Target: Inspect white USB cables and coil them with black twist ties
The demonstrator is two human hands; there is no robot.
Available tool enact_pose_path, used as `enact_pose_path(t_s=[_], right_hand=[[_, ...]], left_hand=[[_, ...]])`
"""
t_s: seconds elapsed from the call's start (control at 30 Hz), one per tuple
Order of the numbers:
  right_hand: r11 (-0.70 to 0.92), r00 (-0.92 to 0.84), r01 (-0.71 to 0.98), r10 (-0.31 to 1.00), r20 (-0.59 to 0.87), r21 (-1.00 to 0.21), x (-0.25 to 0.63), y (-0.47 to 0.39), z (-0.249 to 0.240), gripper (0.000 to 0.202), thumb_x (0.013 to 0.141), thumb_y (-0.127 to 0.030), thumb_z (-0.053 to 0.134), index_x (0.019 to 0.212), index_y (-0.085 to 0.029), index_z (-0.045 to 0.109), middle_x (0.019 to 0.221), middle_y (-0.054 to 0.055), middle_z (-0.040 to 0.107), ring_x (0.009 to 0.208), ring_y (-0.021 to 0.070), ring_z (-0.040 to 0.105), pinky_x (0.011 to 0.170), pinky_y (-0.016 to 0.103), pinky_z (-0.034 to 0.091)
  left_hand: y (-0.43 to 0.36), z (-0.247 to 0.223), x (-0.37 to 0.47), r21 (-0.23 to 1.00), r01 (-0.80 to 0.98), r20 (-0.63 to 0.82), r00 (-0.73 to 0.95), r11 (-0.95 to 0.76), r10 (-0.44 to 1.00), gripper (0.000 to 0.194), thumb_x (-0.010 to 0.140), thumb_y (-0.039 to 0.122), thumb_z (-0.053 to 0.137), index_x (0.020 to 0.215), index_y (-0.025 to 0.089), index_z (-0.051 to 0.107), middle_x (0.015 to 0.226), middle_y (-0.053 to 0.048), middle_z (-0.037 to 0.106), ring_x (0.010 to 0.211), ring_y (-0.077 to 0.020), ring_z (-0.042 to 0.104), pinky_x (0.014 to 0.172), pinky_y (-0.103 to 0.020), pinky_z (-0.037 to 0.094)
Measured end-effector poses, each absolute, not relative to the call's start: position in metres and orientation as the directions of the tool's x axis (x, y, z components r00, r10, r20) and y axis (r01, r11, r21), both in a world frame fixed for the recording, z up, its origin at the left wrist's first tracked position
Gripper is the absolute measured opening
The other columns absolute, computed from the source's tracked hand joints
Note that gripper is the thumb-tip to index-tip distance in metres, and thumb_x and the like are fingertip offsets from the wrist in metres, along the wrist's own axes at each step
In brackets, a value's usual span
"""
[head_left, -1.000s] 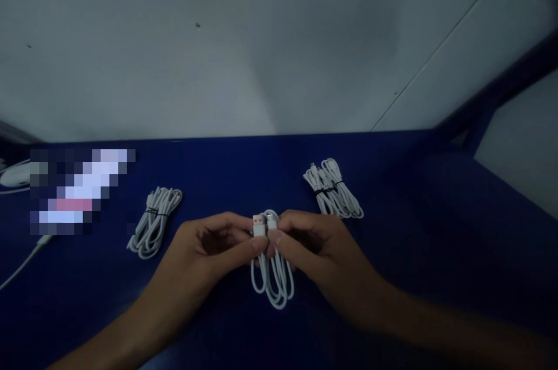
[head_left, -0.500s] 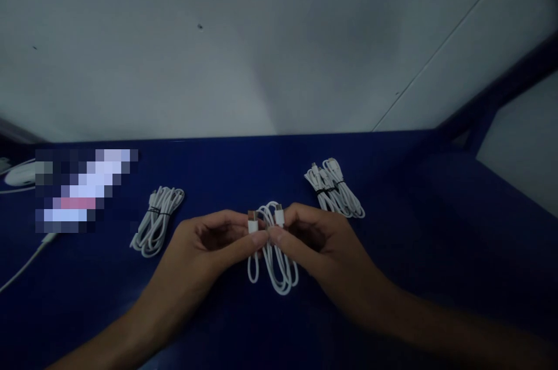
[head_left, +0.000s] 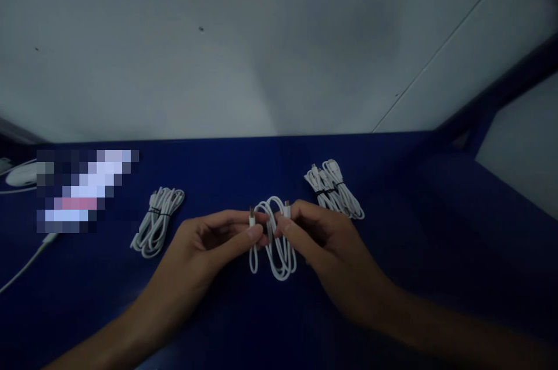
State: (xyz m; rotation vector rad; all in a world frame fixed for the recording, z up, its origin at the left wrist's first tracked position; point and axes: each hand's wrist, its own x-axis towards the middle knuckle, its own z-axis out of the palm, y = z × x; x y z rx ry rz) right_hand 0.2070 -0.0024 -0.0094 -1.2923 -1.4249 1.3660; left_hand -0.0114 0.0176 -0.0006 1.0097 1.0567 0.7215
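A coiled white cable hangs between my two hands in the middle of the view, its loops pointing down. My left hand pinches its left side, just under a connector that points up. On the other side, my right hand grips the coil below a second upright connector, thumb in front. The two thumbs are slightly apart, with loops of cable between them.
A bundle of white cable with black ties lies left of my hands. More tied white cables lie behind my right hand. At the far left of the blue table are a blurred bright object and a white cord. A pale wall stands behind.
My thumbs have moved slightly apart. The cable's connectors have turned and its loops sit a little higher.
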Motion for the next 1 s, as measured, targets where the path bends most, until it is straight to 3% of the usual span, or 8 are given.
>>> enact_pose_path(t_s=[0.27,0.43,0.63,1.0], right_hand=[[-0.073,-0.161,0.199,0.981,-0.106,-0.977,0.2072,-0.0026,-0.0083,0.044,0.113,-0.043,0.060,0.075,-0.023,0.053,0.069,-0.004,0.049,0.063,0.0130,0.045,0.054,0.026,0.038],[-0.048,-0.173,0.214,0.981,-0.086,-0.976,0.2090,-0.0013,-0.0074,0.039,0.116,-0.044,0.053,0.085,-0.024,0.066,0.076,-0.002,0.058,0.068,0.0146,0.051,0.055,0.027,0.039],[-0.034,-0.181,0.207,0.981,-0.072,-0.978,0.2117,-0.0015,-0.0090,0.040,0.119,-0.044,0.047,0.097,-0.027,0.075,0.076,-0.003,0.059,0.065,0.0137,0.050,0.058,0.027,0.041],[-0.129,-0.290,-0.050,0.951,-0.109,-0.990,0.2110,0.0053,-0.0042,0.038,0.119,-0.044,0.052,0.091,-0.024,0.069,0.090,-0.001,0.062,0.081,0.0152,0.055,0.075,0.028,0.048]], left_hand=[[0.0171,-0.0043,-0.0107,0.906,-0.063,-0.375,0.338,0.418,0.863,0.027,0.098,0.037,0.087,0.124,0.030,0.088,0.109,-0.005,0.089,0.104,-0.0222,0.082,0.093,-0.027,0.059],[0.0181,-0.0029,-0.0118,0.924,-0.053,-0.333,0.372,0.378,0.866,0.023,0.104,0.040,0.080,0.122,0.030,0.090,0.128,-0.006,0.087,0.116,-0.0245,0.080,0.108,-0.033,0.056],[0.0179,-0.0028,-0.0130,0.939,-0.050,-0.296,0.384,0.340,0.875,0.023,0.108,0.040,0.075,0.118,0.029,0.091,0.142,-0.005,0.082,0.130,-0.0265,0.075,0.119,-0.033,0.050],[0.0153,-0.0087,-0.0126,0.890,-0.190,-0.323,0.379,0.415,0.867,0.026,0.109,0.031,0.073,0.131,0.026,0.086,0.136,-0.008,0.084,0.126,-0.0274,0.078,0.111,-0.034,0.058]])
